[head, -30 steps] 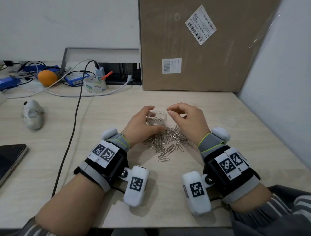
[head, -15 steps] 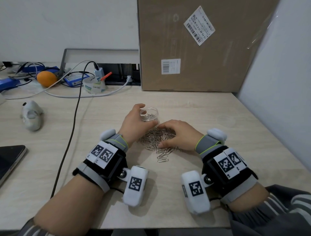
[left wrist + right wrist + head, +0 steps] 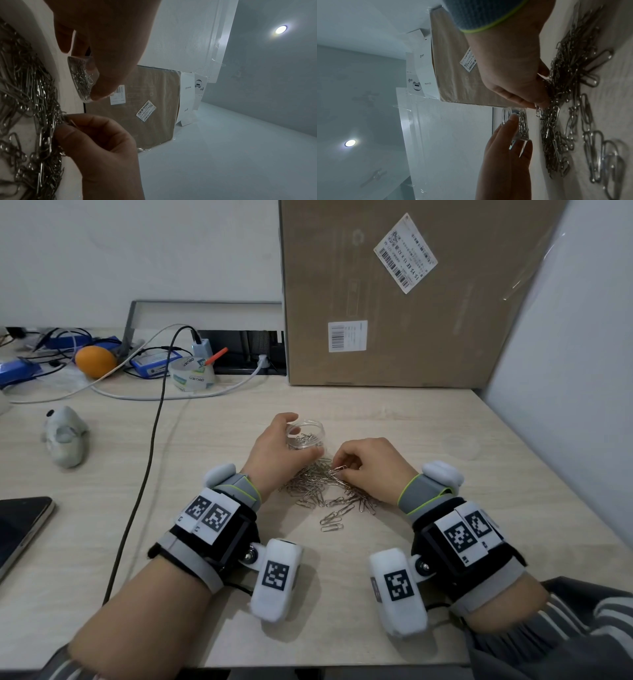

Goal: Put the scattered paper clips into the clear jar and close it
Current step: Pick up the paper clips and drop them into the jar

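- We are looking first at the clear jar (image 3: pixel 306 435). It is standing upright on the desk (image 3: pixel 428 440), open at the top, with a few paper clips already lying in the bottom.
- Our left hand (image 3: pixel 274 450) is wrapping its fingers and thumb around the jar and holding it in place.
- Just in front of the jar, the pile of paper clips (image 3: pixel 329 491) is lying on the desk, all tangled up, with a few loose ones nearer to us.
- Our right hand (image 3: pixel 371 465) is resting on the pile, and its curled fingers are pinching a small bunch of clips at the jar side of the pile.
- We think this step is grabbing a bunch and dropping it in the jar. Most clips are not in yet, so we are far from done.
- To do it well, we are pinching tight, because clips hook on each other and can drag more along and drop them.
- We should lift straight up, go right over the jar's mouth, then let go low.
- We cannot see any lid from here.
- Farther back a big cardboard box (image 3: pixel 394 296) is standing, and a roll of tape (image 3: pixel 193 373) and an orange (image 3: pixel 95 361) are sitting at the left.
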Action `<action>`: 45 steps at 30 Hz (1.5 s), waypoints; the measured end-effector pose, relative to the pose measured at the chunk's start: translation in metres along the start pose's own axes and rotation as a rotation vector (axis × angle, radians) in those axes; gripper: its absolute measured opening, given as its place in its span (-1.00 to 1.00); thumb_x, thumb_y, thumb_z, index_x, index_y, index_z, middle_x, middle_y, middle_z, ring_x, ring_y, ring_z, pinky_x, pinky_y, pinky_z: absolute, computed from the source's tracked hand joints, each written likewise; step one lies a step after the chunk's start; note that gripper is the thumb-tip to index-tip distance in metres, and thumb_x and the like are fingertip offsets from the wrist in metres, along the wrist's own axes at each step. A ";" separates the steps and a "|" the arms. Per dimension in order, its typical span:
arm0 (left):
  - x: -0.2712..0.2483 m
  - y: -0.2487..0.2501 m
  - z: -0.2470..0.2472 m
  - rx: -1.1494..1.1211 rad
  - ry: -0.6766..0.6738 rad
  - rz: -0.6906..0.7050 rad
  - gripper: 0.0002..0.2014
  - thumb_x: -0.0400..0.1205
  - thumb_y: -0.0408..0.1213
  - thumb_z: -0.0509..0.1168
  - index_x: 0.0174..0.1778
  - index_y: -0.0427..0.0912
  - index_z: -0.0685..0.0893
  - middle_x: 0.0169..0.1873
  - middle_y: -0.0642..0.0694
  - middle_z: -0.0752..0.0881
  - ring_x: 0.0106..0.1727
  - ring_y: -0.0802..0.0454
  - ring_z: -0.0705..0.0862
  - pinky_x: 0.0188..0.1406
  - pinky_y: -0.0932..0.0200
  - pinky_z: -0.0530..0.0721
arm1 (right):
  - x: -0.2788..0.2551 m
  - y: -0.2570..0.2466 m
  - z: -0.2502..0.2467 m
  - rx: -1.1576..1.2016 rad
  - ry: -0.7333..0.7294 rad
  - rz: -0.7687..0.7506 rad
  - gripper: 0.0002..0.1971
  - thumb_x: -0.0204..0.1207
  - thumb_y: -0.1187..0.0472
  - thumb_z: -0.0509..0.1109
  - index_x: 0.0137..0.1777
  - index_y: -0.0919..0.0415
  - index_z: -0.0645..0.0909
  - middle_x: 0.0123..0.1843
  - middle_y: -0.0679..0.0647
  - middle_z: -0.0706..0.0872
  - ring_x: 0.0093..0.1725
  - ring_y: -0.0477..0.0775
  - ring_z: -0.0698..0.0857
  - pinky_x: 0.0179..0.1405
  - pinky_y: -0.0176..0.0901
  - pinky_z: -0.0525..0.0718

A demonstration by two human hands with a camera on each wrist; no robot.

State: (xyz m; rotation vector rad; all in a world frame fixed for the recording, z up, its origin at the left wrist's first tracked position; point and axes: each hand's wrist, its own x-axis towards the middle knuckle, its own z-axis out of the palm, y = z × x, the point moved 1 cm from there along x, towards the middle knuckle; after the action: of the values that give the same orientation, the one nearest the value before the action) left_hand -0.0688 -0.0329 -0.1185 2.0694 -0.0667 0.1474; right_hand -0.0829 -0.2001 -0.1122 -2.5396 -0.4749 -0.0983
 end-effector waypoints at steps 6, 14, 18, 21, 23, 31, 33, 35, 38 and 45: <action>0.000 -0.001 -0.001 0.010 -0.008 -0.003 -0.28 0.42 -0.13 0.53 0.47 -0.06 0.39 0.32 -0.10 0.60 0.25 0.00 0.61 0.32 -0.08 0.60 | 0.001 0.000 -0.004 0.070 0.148 0.073 -0.93 0.37 0.29 0.50 -0.15 0.19 0.75 -0.19 0.09 0.79 -0.19 -0.03 0.68 -0.03 -0.16 0.66; 0.000 -0.001 0.000 0.036 -0.073 0.026 -0.27 0.40 -0.11 0.55 0.46 -0.06 0.41 0.29 -0.04 0.62 0.17 0.05 0.62 0.19 0.14 0.58 | 0.002 -0.001 -0.013 0.279 0.521 0.058 -0.94 0.38 0.33 0.48 -0.17 0.21 0.74 -0.25 0.00 0.76 -0.32 -0.18 0.64 -0.24 -0.57 0.55; -0.002 0.001 0.003 0.055 -0.159 0.074 -0.26 0.38 -0.11 0.57 0.46 -0.03 0.40 0.28 0.01 0.62 0.17 0.12 0.62 0.06 0.29 0.54 | -0.001 -0.008 -0.016 0.344 0.595 -0.034 -0.93 0.38 0.31 0.49 -0.16 0.16 0.74 -0.27 -0.08 0.74 -0.32 -0.18 0.66 -0.26 -0.50 0.57; -0.004 0.002 0.006 0.060 -0.211 0.102 -0.24 0.37 -0.12 0.58 0.46 -0.01 0.39 0.26 0.05 0.63 0.17 0.15 0.63 -0.01 0.37 0.55 | -0.003 -0.012 -0.016 0.363 0.585 -0.102 -0.92 0.38 0.30 0.50 -0.15 0.15 0.74 -0.23 -0.05 0.77 -0.23 -0.12 0.68 -0.26 -0.46 0.58; -0.005 0.002 0.007 0.049 -0.229 0.114 -0.24 0.37 -0.13 0.58 0.47 0.00 0.39 0.25 0.05 0.63 0.17 0.16 0.64 0.02 0.36 0.57 | -0.003 -0.012 -0.013 0.355 0.499 -0.110 -0.90 0.38 0.26 0.51 -0.11 0.12 0.75 -0.17 -0.03 0.80 -0.17 -0.13 0.69 -0.21 -0.41 0.58; -0.003 0.001 0.004 0.048 -0.111 0.080 -0.23 0.39 -0.13 0.56 0.49 -0.06 0.37 0.29 -0.03 0.61 0.21 0.06 0.62 0.24 0.14 0.59 | -0.002 -0.006 -0.010 0.211 0.417 -0.033 -0.88 0.49 0.18 0.40 -0.02 0.12 0.72 -0.08 -0.04 0.79 -0.09 -0.09 0.67 -0.16 -0.54 0.47; -0.001 0.000 0.001 0.046 -0.034 0.045 -0.26 0.41 -0.16 0.54 0.50 -0.09 0.37 0.32 -0.08 0.60 0.23 0.02 0.62 0.28 0.08 0.58 | -0.001 -0.003 -0.008 0.173 0.347 0.016 -0.91 0.47 0.19 0.42 -0.08 0.13 0.73 -0.11 -0.01 0.79 -0.11 -0.06 0.68 -0.05 -0.30 0.61; 0.001 -0.002 -0.001 0.028 0.032 0.016 -0.28 0.43 -0.19 0.52 0.49 -0.10 0.37 0.35 -0.12 0.59 0.25 -0.03 0.62 0.30 0.03 0.58 | 0.000 0.001 -0.003 0.099 0.204 0.041 -0.83 0.45 0.11 0.45 0.00 0.12 0.72 0.00 0.00 0.77 -0.02 -0.06 0.64 0.09 -0.21 0.55; 0.002 -0.002 -0.002 0.008 0.094 0.005 -0.29 0.46 -0.20 0.50 0.51 -0.12 0.35 0.36 -0.14 0.57 0.27 -0.05 0.61 0.26 0.11 0.55 | 0.005 0.005 0.007 -0.020 0.023 -0.008 -0.59 0.40 -0.06 0.46 0.23 0.02 0.64 0.26 0.00 0.68 0.27 0.06 0.56 0.34 -0.02 0.45; 0.002 0.000 -0.003 -0.027 0.112 0.012 -0.28 0.45 -0.21 0.51 0.50 -0.14 0.36 0.35 -0.14 0.57 0.30 -0.05 0.60 0.32 0.07 0.54 | 0.006 0.004 0.016 -0.087 -0.155 -0.092 -0.53 0.40 -0.06 0.46 0.32 0.00 0.58 0.31 0.02 0.65 0.33 0.10 0.50 0.37 0.04 0.42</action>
State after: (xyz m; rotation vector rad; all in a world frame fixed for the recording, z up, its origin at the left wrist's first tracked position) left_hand -0.0674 -0.0304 -0.1173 2.0299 -0.0123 0.2676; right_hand -0.0763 -0.1927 -0.1267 -2.6220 -0.6615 0.0450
